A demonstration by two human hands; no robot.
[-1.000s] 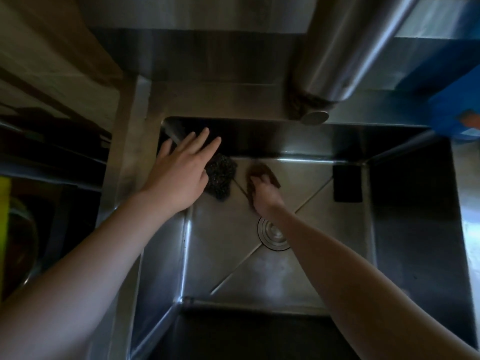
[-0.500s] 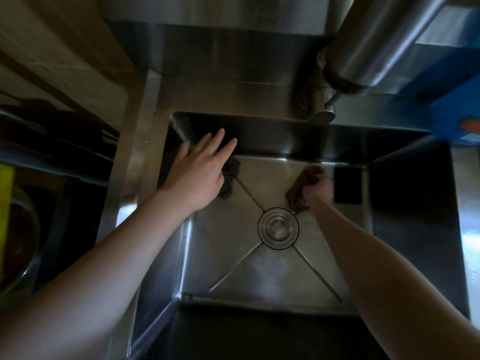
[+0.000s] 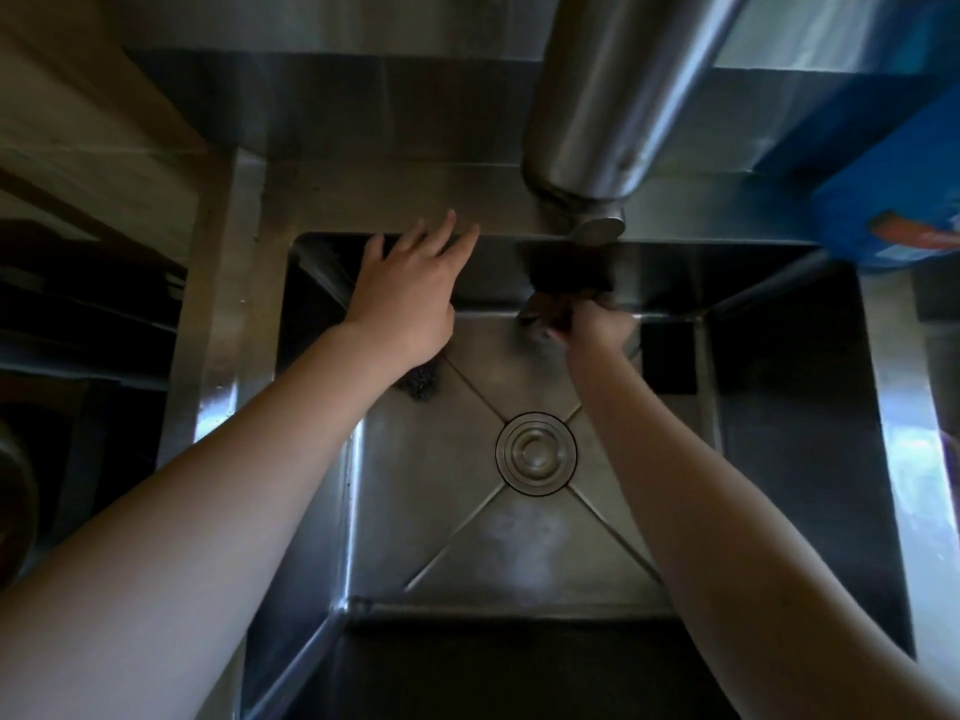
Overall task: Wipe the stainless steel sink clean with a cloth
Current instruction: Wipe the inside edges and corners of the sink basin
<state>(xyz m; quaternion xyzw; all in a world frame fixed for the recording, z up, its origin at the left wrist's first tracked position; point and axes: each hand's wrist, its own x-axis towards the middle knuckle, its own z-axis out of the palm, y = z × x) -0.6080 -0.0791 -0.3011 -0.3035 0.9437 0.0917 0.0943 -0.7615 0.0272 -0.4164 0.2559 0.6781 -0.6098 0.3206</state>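
— Clenched around the cloth (image 3: 553, 309), her right hand (image 3: 597, 324) pressed it where the sink (image 3: 779, 459) floor met the back wall, under the faucet (image 3: 613, 96).
— And the left hand (image 3: 410, 298)?
— Fingers spread, empty, over the far left corner, above a dark scourer (image 3: 418, 384). The drain (image 3: 536, 453) sat bare

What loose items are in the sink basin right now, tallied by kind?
Cloth: 1, brown, held in the right hand grip, at the back wall
Steel wool scrubber: 1, dark, partly hidden under the left hand
Dark rectangular pad: 1, back right of the floor
Total: 3
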